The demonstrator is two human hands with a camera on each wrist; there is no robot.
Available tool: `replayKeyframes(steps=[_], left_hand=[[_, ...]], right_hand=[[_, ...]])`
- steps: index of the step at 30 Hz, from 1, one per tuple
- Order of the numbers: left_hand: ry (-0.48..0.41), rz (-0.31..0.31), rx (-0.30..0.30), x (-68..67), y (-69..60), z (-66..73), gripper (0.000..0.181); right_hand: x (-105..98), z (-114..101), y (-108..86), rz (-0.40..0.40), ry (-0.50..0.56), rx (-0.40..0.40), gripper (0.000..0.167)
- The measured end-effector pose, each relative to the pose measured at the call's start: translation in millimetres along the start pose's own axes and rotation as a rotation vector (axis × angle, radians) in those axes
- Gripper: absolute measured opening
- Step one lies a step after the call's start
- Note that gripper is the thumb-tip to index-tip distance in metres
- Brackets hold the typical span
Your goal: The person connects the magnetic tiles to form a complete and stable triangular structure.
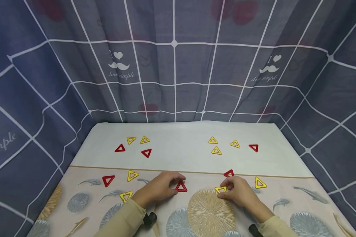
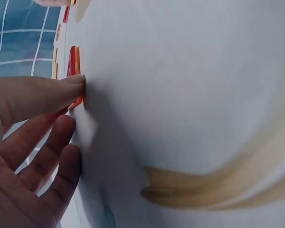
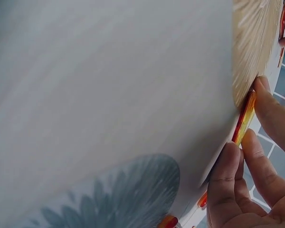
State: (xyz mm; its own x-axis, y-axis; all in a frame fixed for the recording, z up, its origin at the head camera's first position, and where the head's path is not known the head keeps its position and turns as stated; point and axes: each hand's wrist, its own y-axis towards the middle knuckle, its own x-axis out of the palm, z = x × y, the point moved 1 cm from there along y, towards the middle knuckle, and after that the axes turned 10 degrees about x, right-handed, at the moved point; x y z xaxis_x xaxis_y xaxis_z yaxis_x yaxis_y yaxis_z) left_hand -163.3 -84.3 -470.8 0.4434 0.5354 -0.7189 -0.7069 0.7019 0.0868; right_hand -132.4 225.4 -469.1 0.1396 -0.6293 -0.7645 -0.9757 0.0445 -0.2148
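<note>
My left hand (image 1: 162, 187) pinches a red hollow triangle (image 1: 181, 190) flat on the patterned cloth. In the left wrist view, the thumb presses the edge of this red triangle (image 2: 74, 61), with the fingers on its far side. My right hand (image 1: 240, 193) holds a yellow hollow triangle (image 1: 221, 188) by its edges, between thumb and fingers, at the rim of a printed tan disc. Seen edge-on in the right wrist view, that yellow triangle (image 3: 247, 116) has a red layer beneath. Just beyond the right fingers lies another red triangle (image 1: 228, 172), partly covered.
Several red and yellow triangles lie on the white strip (image 1: 178, 144) at the back. Nearer ones include a red triangle (image 1: 108, 180), a yellow triangle (image 1: 126, 196) by the left sleeve, and a yellow triangle (image 1: 259, 182) at right. A gridded curtain (image 1: 190, 65) encloses the back and sides.
</note>
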Motion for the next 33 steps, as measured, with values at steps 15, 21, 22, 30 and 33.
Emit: replayKeyframes(steps=[15, 21, 22, 30, 33], left_hand=[[-0.030, 0.046, 0.023, -9.8, 1.0, 2.4, 0.043], [-0.063, 0.170, 0.017, -42.3, -25.8, 7.4, 0.043], [-0.049, 0.200, 0.013, -48.8, -32.3, 6.3, 0.043], [-0.048, 0.347, -0.133, -82.7, -91.8, -7.7, 0.049], [-0.059, 0.380, -0.173, -86.2, -111.6, -15.9, 0.051]], right_hand=[[0.3, -0.7, -0.2, -0.011, 0.000, -0.007, 0.035], [1.9, -6.3, 0.0, -0.023, 0.001, -0.027, 0.030], [2.3, -7.3, 0.0, -0.023, 0.001, -0.033, 0.031], [3.2, -8.1, -2.7, 0.007, -0.021, -0.040, 0.043], [2.0, -6.2, -4.4, 0.039, -0.010, -0.050, 0.047]])
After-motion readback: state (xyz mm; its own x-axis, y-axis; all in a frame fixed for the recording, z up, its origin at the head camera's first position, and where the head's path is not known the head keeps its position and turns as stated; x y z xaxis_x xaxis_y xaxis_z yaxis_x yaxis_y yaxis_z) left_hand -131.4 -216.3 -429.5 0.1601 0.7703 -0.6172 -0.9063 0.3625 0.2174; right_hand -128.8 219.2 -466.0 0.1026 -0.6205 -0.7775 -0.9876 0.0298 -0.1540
